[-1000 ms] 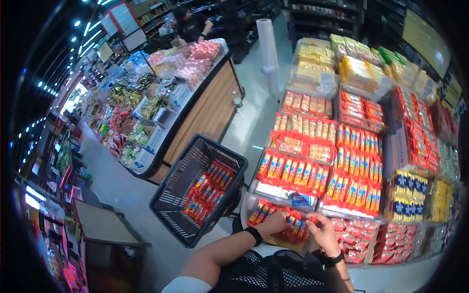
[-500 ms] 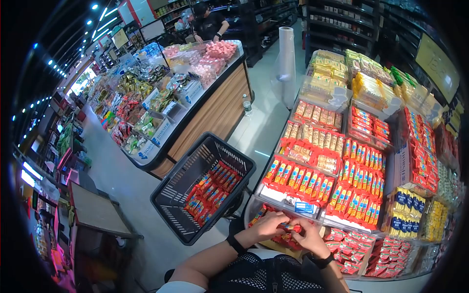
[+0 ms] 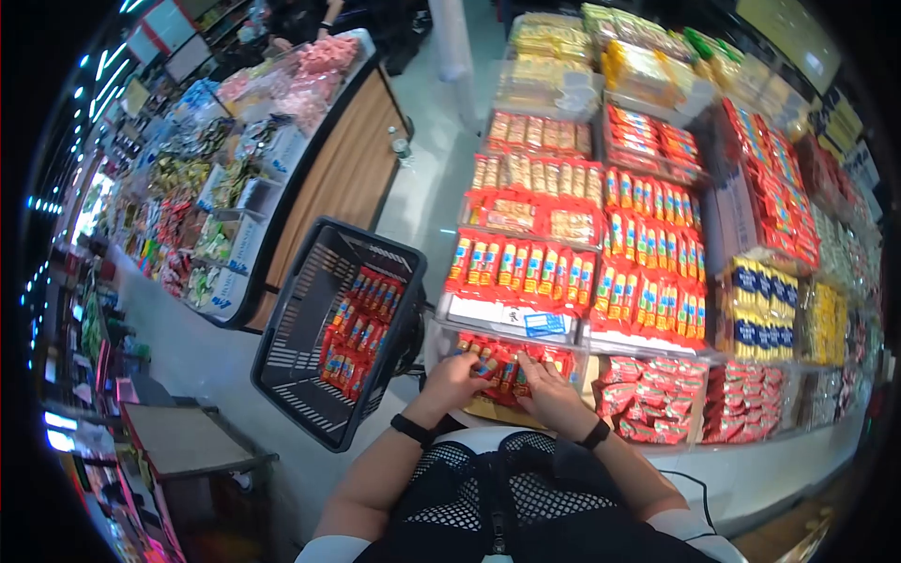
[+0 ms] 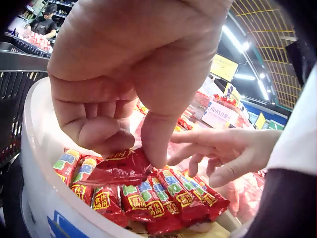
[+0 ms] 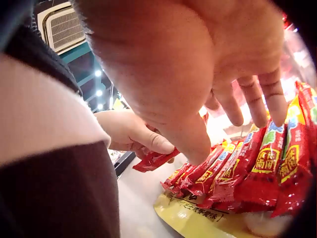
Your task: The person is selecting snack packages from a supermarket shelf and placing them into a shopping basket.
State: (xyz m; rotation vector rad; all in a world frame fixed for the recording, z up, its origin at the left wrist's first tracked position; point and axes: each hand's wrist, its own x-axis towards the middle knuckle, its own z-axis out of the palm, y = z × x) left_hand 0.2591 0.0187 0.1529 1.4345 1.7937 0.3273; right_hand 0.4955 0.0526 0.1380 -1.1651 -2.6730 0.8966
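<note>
Both forearms reach forward from a black mesh vest (image 3: 507, 488), each wrist in a dark band. The left hand (image 4: 133, 74) is bent down at the wrist, knuckles up. Its fingers are curled under and its thumb is pressed against them, pinching the end of 1 red packet (image 4: 116, 166) raised slightly off the others. The right hand (image 5: 198, 74) hangs palm down just beside it, fingers loose and spread, holding nothing. Its fingertips (image 5: 275, 106) are over the row of packets (image 5: 267, 173); whether they touch cannot be told.

The row lies side by side on a yellow sheet (image 5: 198, 220) inside a white-rimmed bin (image 4: 37, 163), the lowest front tier of the display. Just left of the bin stands a black basket (image 3: 291, 375) with more packets (image 3: 361, 328) stacked along 1 side.

Beyond the hands the display rises in tiers of red wrappers (image 3: 526, 267), with yellow bags (image 3: 554, 42) at the top. Across the aisle to the left, a wood-sided surface (image 3: 347, 178) carries mixed sweets.
</note>
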